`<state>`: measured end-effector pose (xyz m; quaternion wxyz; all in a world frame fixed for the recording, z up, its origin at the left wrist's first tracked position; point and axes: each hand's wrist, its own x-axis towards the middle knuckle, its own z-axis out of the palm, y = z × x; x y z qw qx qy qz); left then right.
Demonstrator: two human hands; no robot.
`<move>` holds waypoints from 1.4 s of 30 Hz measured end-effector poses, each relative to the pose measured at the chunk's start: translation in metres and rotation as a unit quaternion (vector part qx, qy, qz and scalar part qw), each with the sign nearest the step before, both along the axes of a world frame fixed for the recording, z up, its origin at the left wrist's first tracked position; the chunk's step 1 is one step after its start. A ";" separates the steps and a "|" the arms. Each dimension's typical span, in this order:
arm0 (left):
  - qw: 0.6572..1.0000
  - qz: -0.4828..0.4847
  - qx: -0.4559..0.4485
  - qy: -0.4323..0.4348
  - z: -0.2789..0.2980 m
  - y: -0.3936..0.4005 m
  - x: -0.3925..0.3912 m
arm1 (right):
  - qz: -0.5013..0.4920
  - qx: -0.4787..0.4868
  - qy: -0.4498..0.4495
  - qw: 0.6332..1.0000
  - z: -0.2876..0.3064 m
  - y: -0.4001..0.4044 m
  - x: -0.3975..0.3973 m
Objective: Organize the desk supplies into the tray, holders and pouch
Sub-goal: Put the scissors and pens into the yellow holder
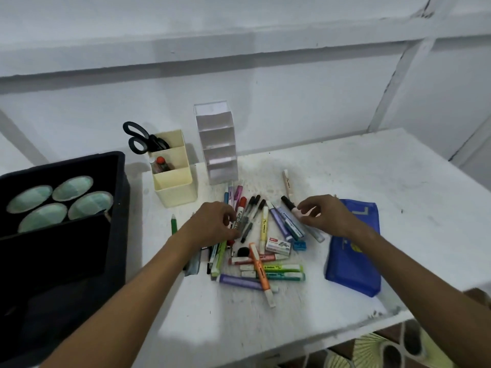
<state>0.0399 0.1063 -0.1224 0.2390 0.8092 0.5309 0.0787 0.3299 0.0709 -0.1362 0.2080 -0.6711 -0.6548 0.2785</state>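
Note:
A pile of pens, markers and highlighters [261, 264] lies in the middle of the white desk [372, 181]. My left hand [212, 225] is on the pile's left side, fingers curled, and pinches a red-capped marker [241, 207]. My right hand [325, 216] is at the pile's right side, with thumb and forefinger closing on a black-capped white marker [289, 204]. A blue mesh pouch [353, 251] lies flat to the right. A cream compartment holder [176, 188] holds black scissors [139, 142]. A clear tiered holder [218, 147] stands behind the pile.
A black tray [117, 197] with several pale green bowls sits at the left, off the desk edge. A green pencil [174, 224], a beige pen [287, 183], a staples box [277, 247] and a blue sharpener [299, 245] lie loose. The wall is close behind.

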 end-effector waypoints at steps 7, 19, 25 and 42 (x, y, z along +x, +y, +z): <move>0.999 0.035 0.007 0.007 -0.015 -0.008 0.001 | -0.014 -0.019 -0.009 1.000 -0.011 -0.007 -0.001; 0.998 0.050 0.023 -0.009 -0.019 -0.020 0.002 | -0.016 -0.002 -0.023 1.000 -0.016 -0.027 0.004; 0.989 0.118 0.062 -0.059 -0.005 -0.020 0.000 | -0.095 0.115 0.071 0.986 -0.004 -0.015 -0.003; 0.890 0.281 0.211 -0.292 0.100 0.010 -0.076 | 0.053 0.224 0.256 0.939 0.087 0.057 -0.142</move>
